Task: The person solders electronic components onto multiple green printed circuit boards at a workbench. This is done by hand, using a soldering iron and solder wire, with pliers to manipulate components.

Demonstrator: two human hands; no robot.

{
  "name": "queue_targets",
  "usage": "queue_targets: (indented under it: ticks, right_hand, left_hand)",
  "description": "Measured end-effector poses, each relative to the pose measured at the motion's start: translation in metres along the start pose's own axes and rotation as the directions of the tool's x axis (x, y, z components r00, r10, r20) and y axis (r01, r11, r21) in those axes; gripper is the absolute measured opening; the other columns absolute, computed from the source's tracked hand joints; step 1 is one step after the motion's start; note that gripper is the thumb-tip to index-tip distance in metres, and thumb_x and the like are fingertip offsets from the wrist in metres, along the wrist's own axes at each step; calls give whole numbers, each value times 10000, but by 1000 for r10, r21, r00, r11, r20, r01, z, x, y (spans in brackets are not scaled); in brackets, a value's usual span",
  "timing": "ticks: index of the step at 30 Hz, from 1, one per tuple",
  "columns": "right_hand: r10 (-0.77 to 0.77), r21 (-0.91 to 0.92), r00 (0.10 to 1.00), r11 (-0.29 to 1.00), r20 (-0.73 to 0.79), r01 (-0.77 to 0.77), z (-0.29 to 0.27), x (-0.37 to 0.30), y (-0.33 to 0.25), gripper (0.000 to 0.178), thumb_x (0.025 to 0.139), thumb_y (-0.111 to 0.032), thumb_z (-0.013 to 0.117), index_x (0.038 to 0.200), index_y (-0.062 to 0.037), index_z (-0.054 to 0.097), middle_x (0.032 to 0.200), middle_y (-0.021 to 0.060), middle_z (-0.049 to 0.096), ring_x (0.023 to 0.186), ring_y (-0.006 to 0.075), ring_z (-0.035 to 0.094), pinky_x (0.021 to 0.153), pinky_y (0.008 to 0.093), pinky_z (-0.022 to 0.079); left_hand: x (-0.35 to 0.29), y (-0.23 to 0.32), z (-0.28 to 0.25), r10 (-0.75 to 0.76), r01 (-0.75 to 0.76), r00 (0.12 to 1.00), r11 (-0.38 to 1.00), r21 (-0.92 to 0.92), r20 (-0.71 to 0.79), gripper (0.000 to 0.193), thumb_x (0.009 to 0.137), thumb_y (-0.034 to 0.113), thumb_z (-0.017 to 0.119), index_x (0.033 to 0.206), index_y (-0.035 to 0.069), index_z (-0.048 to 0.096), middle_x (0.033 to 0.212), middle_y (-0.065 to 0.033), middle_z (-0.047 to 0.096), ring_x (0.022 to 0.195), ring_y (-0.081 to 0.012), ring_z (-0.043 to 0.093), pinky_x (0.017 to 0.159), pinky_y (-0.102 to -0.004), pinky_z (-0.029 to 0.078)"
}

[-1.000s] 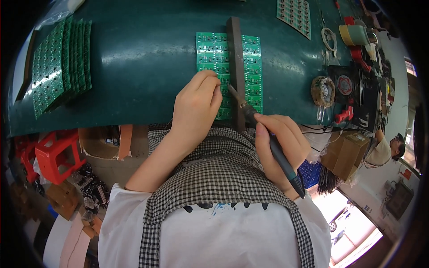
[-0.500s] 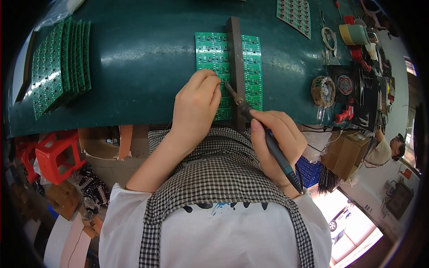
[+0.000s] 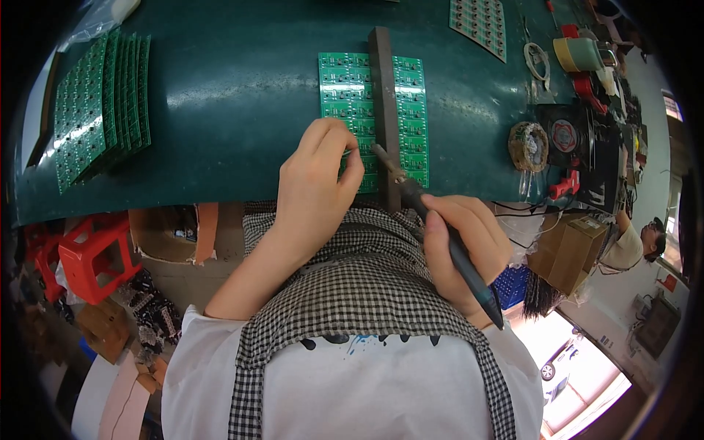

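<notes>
A green circuit board panel [image 3: 342, 81] lies on the green mat, with a dark metal bar [image 3: 382, 81] laid across its middle. My left hand [image 3: 317, 187] rests on the panel's near left part, fingers curled and pinched together; anything between them is hidden. My right hand [image 3: 460, 246] grips a dark soldering iron [image 3: 440, 231] like a pen. Its tip [image 3: 377, 149] touches the panel beside the bar, close to my left fingertips.
A fanned stack of green panels [image 3: 99, 110] lies at the far left of the green mat [image 3: 220, 88]. Another panel [image 3: 480, 22] sits at the back right. A tip-cleaner holder [image 3: 528, 145], tape rolls [image 3: 579, 51] and tools crowd the right edge. Red stools [image 3: 84, 253] stand below left. Another person [image 3: 638, 242] is at right.
The soldering iron tip has shifted slightly up and left along the bar toward my left fingertips. My left hand has barely moved.
</notes>
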State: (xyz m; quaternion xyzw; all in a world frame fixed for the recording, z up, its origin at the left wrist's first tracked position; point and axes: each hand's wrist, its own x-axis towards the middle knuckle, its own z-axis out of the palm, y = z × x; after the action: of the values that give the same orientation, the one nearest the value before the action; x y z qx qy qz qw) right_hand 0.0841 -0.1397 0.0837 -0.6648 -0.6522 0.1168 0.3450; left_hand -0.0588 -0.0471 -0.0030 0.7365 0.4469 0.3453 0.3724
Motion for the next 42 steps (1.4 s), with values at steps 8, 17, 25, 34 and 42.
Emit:
queue_targets:
  ticks: [8, 17, 25, 34, 42]
  right_hand:
    - [80, -156, 775, 962, -627, -226, -34, -66, 69, 235, 844, -95, 636, 1057, 3, 625, 1027, 181, 611, 907, 297, 603, 799, 361, 487]
    - [-3, -392, 876, 895, -482, -212, -27, -93, 85, 285, 827, -94, 640, 1080, 37, 629, 1010, 203, 621, 896, 320, 619, 770, 360, 504]
    - [-154, -3, 987, 988, -48, 154, -7, -28, 14, 248, 672, 22, 680, 921, 26, 683, 802, 140, 642, 643, 237, 639, 557, 278, 516]
    - [-106, -14, 994, 994, -25, 106, 18, -14, 10, 229, 691, 57, 678, 913, -4, 684, 783, 96, 632, 652, 199, 640, 571, 268, 511]
    - [-64, 3, 997, 998, -37, 64, 23, -13, 11, 229, 694, 64, 679, 913, -1, 683, 790, 99, 635, 651, 199, 641, 571, 270, 511]
  left_hand:
    - [-27, 3, -10, 50, -50, 996, 999, 3, 72, 121, 768, -14, 662, 865, 1, 592, 947, -122, 623, 807, -285, 633, 674, -334, 517]
    - [-23, -7, 1, 167, -168, 986, 985, 47, 22, 108, 792, -7, 648, 887, 10, 600, 995, -125, 666, 814, -245, 657, 599, -297, 494]
    - [-20, -9, 3, 94, -97, 995, 993, 63, 39, 114, 788, 14, 638, 886, 25, 581, 941, -92, 660, 752, -252, 642, 620, -334, 506]
    - [-14, -16, 7, 82, -80, 996, 994, 73, -20, 94, 788, 31, 634, 869, 35, 588, 872, -81, 656, 715, -250, 634, 603, -339, 500]
    - [-15, -15, 13, 114, -106, 989, 991, 82, -98, 72, 787, 46, 620, 833, 34, 565, 802, -93, 629, 693, -280, 623, 602, -378, 507]
